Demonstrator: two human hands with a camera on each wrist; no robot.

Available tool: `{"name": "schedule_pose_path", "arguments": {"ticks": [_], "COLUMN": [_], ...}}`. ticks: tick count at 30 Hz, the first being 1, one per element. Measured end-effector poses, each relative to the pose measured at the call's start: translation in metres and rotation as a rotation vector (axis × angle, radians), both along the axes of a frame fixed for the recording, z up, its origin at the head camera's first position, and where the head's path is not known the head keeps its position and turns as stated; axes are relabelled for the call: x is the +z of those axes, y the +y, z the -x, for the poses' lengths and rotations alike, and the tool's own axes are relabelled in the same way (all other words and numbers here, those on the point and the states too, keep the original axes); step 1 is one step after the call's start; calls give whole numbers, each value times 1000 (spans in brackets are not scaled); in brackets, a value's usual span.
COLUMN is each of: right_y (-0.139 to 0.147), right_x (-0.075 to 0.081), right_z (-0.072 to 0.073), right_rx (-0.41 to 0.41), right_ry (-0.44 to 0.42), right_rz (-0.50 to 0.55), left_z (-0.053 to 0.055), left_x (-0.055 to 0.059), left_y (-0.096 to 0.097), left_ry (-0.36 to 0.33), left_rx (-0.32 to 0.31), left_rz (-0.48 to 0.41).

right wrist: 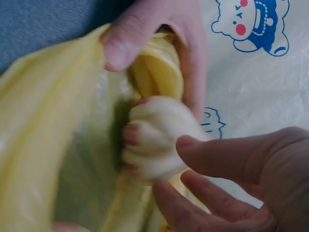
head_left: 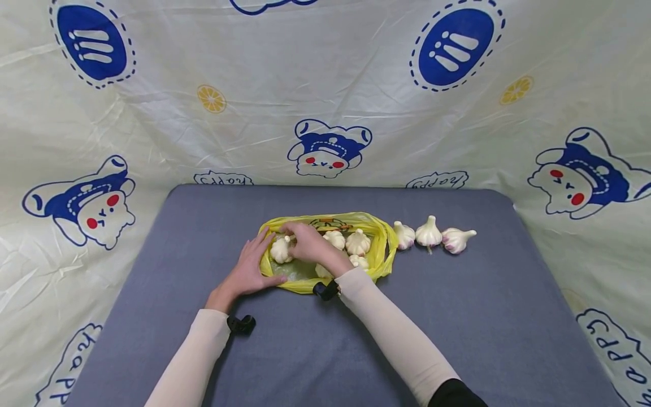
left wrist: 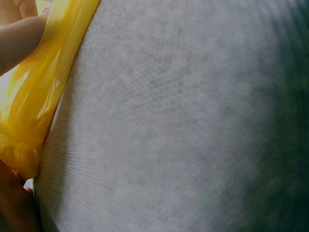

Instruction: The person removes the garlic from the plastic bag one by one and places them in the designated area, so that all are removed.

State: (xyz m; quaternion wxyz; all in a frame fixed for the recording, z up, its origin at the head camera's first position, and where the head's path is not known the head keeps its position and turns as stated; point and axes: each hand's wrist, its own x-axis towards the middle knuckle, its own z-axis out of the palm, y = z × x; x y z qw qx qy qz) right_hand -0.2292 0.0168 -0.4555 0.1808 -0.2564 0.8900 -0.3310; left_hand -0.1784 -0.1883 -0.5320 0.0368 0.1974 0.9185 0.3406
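A yellow plastic bag point(head_left: 387, 257) lies with its mouth spread wide. At its left end my left hand point(head_left: 246, 268) touches the rim, thumb and fingers stretched far apart. In the right wrist view that left thumb point(right wrist: 126, 41) presses on the yellow film. Inside the left part of the bag, my right hand point(head_left: 311, 244) pinches a white garlic bulb point(right wrist: 161, 140) between thumb and fingertips. More garlic bulbs point(head_left: 358, 243) sit toward the bag's right side, partly hidden by my right wrist. The left wrist view catches only a thumb point(left wrist: 19, 41) against the bag.
Just right of the bag, three purple-tinged garlic bulbs point(head_left: 429, 232) lie in a row on the grey-blue tabletop point(head_left: 473, 328). Behind the table hangs a pale printed sheet point(head_left: 325, 73). A black strap with a small device point(head_left: 241, 325) sits on each wrist.
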Motion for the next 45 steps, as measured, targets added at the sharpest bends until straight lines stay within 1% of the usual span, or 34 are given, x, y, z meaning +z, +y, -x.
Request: {"name": "schedule_pose_path", "arguments": {"ticks": [4,8,14,17,23,28,31,35,39,45], "right_y": [0,1,1,2,6,9,12,16,23,34], "right_x": [-7,-11,-12,-13,-14,-9,-4,5,12,13], "right_z": [-2,-2,-1,-1,-1,-4,-7,-13,-21,-27], "right_rx": [-32,-28,-22,-21,-52,-67,-82,-107,-139,-184], "right_ry": [-31,-35,-39,-25,-24,-24,-11,-18,-17,-18], "right_rz": [7,3,16,22,45,43,42,93,157,233], "left_z": [0,0,0,0,0,-2,-2,-2,-3,-2], "left_x": [0,0,0,0,1,0,0,1,1,1], "left_y": [0,0,0,0,2,2,2,1,1,1], "left_ry": [11,16,17,10,22,31,21,2,4,5], "left_rx": [-2,-5,-3,-1,-4,3,8,8,7,8], "left_rz": [-1,-6,-6,-8,-16,-26,-24,-15,-14,-32]}}
